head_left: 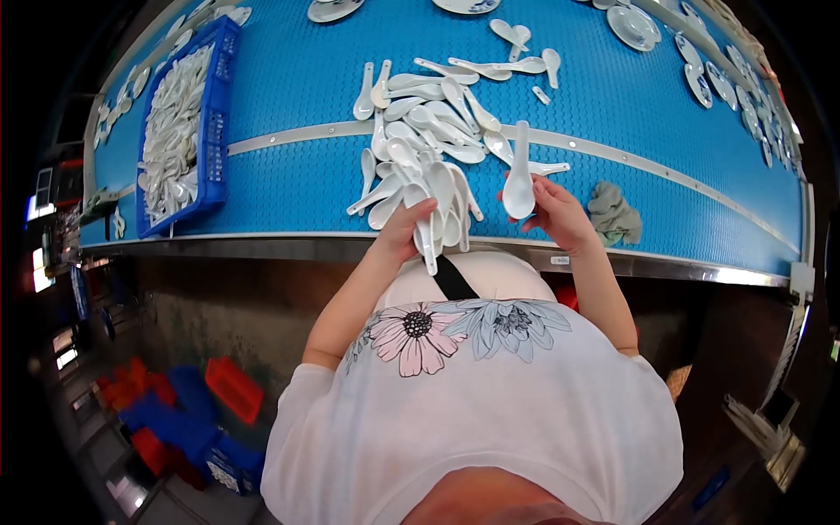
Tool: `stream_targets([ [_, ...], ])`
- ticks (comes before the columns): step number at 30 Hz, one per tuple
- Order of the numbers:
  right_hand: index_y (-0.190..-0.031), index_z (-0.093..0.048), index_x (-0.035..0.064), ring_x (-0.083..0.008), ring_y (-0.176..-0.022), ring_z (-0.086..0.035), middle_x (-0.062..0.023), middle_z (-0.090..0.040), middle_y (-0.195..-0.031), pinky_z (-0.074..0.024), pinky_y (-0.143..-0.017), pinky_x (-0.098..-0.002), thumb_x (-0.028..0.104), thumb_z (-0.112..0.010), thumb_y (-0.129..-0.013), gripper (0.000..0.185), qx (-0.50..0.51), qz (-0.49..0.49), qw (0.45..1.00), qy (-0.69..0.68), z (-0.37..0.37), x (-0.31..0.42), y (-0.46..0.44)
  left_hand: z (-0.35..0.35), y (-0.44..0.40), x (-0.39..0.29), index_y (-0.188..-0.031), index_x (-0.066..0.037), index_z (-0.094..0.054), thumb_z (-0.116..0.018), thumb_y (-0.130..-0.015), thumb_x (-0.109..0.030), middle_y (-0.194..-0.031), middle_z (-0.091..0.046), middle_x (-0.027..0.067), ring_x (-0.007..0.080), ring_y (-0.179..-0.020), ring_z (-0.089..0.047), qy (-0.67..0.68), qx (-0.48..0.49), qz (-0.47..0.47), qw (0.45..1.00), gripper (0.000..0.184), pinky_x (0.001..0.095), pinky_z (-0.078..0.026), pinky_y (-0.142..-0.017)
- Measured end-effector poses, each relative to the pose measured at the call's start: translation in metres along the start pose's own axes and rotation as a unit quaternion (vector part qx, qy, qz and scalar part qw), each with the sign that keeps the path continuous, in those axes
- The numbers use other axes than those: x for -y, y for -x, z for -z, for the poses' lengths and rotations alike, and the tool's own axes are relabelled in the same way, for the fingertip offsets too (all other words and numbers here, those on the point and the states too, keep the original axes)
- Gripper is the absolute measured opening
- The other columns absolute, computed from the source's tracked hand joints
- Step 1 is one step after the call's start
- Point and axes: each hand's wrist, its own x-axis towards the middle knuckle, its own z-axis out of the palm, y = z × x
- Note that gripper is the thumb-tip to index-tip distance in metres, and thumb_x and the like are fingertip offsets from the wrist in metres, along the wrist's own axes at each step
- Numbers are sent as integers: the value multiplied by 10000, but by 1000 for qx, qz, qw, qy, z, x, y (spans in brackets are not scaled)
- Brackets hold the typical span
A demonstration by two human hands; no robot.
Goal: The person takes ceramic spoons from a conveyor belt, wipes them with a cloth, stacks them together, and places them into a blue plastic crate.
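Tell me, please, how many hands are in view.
2: the left hand holds ceramic soup spoons at the near side of the heap; the right hand holds a single soup spoon, left of the grey-green cloth. No other hand shows.

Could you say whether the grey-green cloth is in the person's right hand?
No, the cloth lies on the blue textured surface, while the right hand holds a white spoon.

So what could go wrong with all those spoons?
The left hand has spoons poking past the edge of the table, so one might fall. The right hand grips one spoon with just its fingers, so it could slip. The heaped pile might slide and knock.
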Motion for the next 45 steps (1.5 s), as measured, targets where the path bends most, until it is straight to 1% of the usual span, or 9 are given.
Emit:
stream_targets([
  [6, -1237, -393, 49, -120, -558, -517, -24, -574, -725, -400, -480, -223, 288, -503, -858, 461, 34, -19, 984, 174, -67, 1, -17, 8, 0, 8, -1199, -20, -366, -669, -717, -263, -1087, -516, 142, 249, -956, -554, 28, -49, -20, 998, 620, 359, -494, -781],
  [8, -1239, -397, 48, -132, -517, -493, -29, -521, -611, -393, -487, -264, 265, -579, -803, 519, 16, 94, 855, 509, -83, 3, -18, -2, 4, 0, -1196, -30, -370, -666, -717, -238, -1068, -523, 130, 244, -927, -564, 9, -57, -12, 998, 601, 358, -498, -774],
  [13, -1176, -481, 142, -130, -531, -512, -42, -494, -580, -383, -506, -258, 180, -614, -769, 430, -55, 134, 898, 415, -48, -5, -37, 4, 5, -5, -1221, -59, -352, -612, -725, -209, -1041, -522, 171, 301, -919, -562, 39, 6, -12, 999, 579, 389, -510, -702],
  [20, -1014, -561, 132, -246, -828, -546, -31, -583, -880, -440, -734, -360, 92, -662, -656, 374, -202, 188, 637, 719, 81, -31, -36, 11, 10, -11, -1244, -106, -343, -624, -720, -213, -1099, -474, 276, 329, -932, -542, 87, 19, -40, 995, 604, 399, -500, -664],
  [25, -1090, -531, 100, -206, -689, -581, -42, -625, -836, -453, -603, -287, 110, -609, -748, 350, -193, 141, 771, 590, 75, -54, -13, 5, 5, -11, -1240, -103, -344, -618, -734, -215, -1103, -470, 292, 328, -898, -558, 80, -7, -38, 996, 586, 399, -501, -695],
  [27, -1137, -488, 37, -126, -628, -566, -58, -638, -847, -431, -536, -230, 125, -570, -800, 358, -180, -6, 963, 199, 59, -53, -10, 7, 2, -10, -1238, -90, -340, -618, -738, -218, -1096, -474, 281, 330, -927, -548, 65, -3, -23, 998, 587, 407, -500, -719],
  [30, -1158, -451, -5, -69, -630, -543, -72, -632, -874, -421, -527, -202, 133, -566, -811, 390, -163, -12, 986, 32, 26, -41, -8, 6, -3, -9, -1237, -81, -337, -617, -740, -205, -1099, -478, 262, 341, -979, -527, 60, 16, -11, 998, 583, 426, -500, -744],
  [40, -1080, -529, 38, -70, -549, -494, 3, -543, -630, -379, -496, -202, 198, -596, -793, 336, -18, 129, 970, 207, -67, -21, -40, 24, -6, 11, -1169, 15, -410, -693, -689, -315, -1077, -535, 152, 268, -962, -558, 34, -6, -44, 998, 648, 400, -481, -816],
  [45, -1052, -566, 59, -160, -520, -519, -64, -552, -639, -413, -500, -275, 237, -648, -725, 381, 2, 166, 809, 564, -98, -14, -50, 25, 13, 0, -1051, -36, -519, -640, -757, -259, -965, -590, 106, 215, -841, -601, 98, -74, -15, 992, 389, 364, -518, -708],
])
